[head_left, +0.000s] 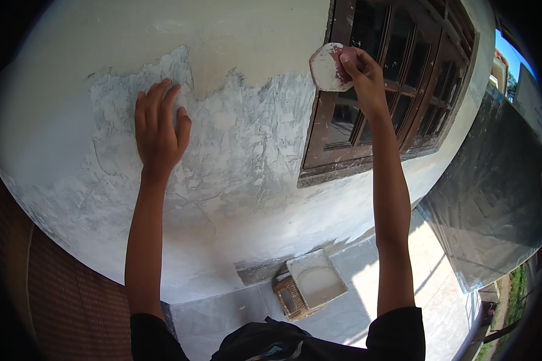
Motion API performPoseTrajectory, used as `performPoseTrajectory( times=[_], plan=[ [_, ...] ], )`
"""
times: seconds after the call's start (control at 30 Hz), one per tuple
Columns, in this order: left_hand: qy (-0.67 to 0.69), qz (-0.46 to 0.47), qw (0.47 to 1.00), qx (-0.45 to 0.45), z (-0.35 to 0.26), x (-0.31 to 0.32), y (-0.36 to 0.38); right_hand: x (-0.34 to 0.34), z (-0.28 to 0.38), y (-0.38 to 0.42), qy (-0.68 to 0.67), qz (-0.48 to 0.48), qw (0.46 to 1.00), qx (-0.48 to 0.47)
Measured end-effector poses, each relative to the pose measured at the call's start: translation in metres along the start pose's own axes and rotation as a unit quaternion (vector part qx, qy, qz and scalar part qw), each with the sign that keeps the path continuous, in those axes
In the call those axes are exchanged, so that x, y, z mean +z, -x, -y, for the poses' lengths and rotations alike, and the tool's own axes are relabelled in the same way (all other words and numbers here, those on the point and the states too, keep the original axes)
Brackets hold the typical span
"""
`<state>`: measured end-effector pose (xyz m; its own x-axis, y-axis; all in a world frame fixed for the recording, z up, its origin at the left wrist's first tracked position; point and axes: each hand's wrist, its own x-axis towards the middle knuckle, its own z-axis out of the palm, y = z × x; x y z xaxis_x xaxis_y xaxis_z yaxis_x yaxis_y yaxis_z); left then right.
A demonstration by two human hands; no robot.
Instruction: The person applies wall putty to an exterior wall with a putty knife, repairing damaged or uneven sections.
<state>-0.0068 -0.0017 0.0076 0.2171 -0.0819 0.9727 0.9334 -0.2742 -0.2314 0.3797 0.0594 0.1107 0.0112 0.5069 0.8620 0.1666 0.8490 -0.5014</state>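
My left hand [161, 123] rests with fingers spread against the wall [247, 135], over a patch of rough grey and white plaster with ragged edges. My right hand [365, 71] is raised beside the upper left of the window frame. Its thumb and fingers pinch a flat, roundish reddish plate [329, 69], most of its face coated in white. In this view the plate overlaps the border between the plastered wall and the brown wooden window [337, 153]. The plate's exact kind is something I cannot tell.
Below, a white tray [317, 280] with pale residue sits on a brown woven-looking crate [293, 299] on the tiled floor [229, 313]. A large dark sheet [485, 192] stands at the right. A brown ribbed surface [72, 295] fills the lower left.
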Motion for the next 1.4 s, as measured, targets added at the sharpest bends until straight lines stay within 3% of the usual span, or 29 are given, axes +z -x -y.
performPoseTrajectory(
  times=[0.13, 0.3, 0.53, 0.67, 0.7, 0.83, 0.93, 1.07, 1.23, 1.4],
  plan=[
    [-0.012, -0.003, 1.000, -0.003, -0.001, 0.000, 0.000, -0.013, 0.001, 0.010, -0.006, -0.021, 0.999, 0.045],
    [-0.005, -0.001, 1.000, 0.001, 0.001, 0.001, 0.001, 0.007, 0.000, 0.007, -0.068, -0.012, 0.997, -0.023],
    [0.001, -0.002, 1.000, -0.001, 0.000, 0.002, 0.001, -0.008, 0.000, 0.008, -0.033, -0.056, 0.998, -0.005],
    [0.003, 0.002, 1.000, 0.003, 0.001, 0.002, 0.001, 0.012, 0.000, 0.006, -0.050, -0.028, 0.998, -0.013],
    [0.003, 0.002, 1.000, 0.005, 0.002, 0.001, 0.001, 0.012, -0.003, 0.005, -0.002, -0.040, 0.999, -0.010],
    [0.001, 0.002, 1.000, 0.001, 0.001, 0.001, 0.001, -0.005, 0.002, 0.006, -0.034, -0.095, 0.995, -0.015],
    [0.002, -0.001, 1.000, 0.001, 0.001, 0.002, 0.001, 0.003, 0.003, 0.007, -0.095, -0.077, 0.992, -0.025],
    [0.000, 0.001, 1.000, 0.005, 0.002, 0.002, 0.001, 0.012, -0.009, 0.007, -0.043, -0.063, 0.997, -0.027],
    [0.001, 0.003, 1.000, 0.002, 0.001, 0.001, 0.001, 0.001, -0.001, 0.009, -0.120, -0.101, 0.987, -0.033],
    [0.002, 0.000, 1.000, 0.008, 0.001, 0.002, 0.000, 0.017, -0.014, 0.009, -0.078, -0.068, 0.995, -0.013]
  ],
)
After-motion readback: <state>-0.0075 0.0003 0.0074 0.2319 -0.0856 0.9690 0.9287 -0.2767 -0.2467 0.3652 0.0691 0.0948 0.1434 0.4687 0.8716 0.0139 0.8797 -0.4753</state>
